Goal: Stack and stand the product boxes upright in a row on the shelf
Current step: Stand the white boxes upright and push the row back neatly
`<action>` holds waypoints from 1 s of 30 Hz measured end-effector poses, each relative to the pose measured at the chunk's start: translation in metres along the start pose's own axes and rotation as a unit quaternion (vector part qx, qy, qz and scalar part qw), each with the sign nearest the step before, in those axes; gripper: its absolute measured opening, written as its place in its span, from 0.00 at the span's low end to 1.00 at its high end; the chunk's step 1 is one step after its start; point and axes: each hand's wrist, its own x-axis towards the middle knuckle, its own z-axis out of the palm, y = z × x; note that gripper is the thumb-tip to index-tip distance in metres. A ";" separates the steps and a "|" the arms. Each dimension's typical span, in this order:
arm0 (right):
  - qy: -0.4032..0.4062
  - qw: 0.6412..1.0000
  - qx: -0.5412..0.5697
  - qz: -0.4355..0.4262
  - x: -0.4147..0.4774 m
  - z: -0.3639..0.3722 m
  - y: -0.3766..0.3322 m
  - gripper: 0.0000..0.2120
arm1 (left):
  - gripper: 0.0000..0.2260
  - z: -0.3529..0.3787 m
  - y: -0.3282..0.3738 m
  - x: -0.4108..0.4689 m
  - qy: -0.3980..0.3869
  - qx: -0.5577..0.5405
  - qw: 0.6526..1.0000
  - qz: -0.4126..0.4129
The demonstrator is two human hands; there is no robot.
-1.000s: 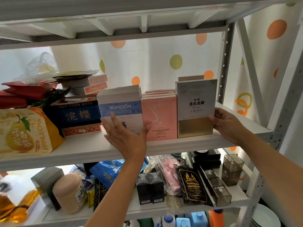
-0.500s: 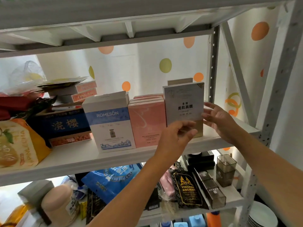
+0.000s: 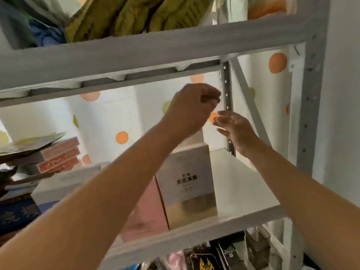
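Head view: your left hand (image 3: 191,106) is curled into a fist, holding nothing visible, above the white-and-gold box (image 3: 187,184); your right hand (image 3: 233,129) hangs open beside it. The box stands upright near the shelf (image 3: 243,191) front edge, touching the pink box (image 3: 150,209).

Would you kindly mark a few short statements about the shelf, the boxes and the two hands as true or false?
1. The white and gold box stands upright on the shelf. True.
2. The left hand grips that box. False: it is raised above it, fingers curled.
3. The right hand is open, holding nothing. True.
4. The pink box stands right of the white and gold box. False: it stands left.
5. The shelf right of the white and gold box is bare. True.
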 end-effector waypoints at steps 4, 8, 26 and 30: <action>0.005 0.991 -0.128 -0.022 0.050 0.015 0.012 0.16 | 0.10 -0.028 -0.045 0.051 -0.048 0.113 0.985 -0.119; -0.011 0.983 -0.179 0.027 0.081 0.028 0.045 0.21 | 0.11 -0.012 -0.073 0.058 -0.137 0.089 0.968 -0.191; 0.168 0.907 -0.347 -0.168 -0.026 -0.019 -0.020 0.10 | 0.24 0.021 -0.038 0.054 -0.144 0.251 0.956 0.039; 0.185 0.903 -0.345 -0.174 -0.066 -0.044 -0.053 0.10 | 0.16 0.041 -0.012 0.046 -0.159 0.258 0.950 0.068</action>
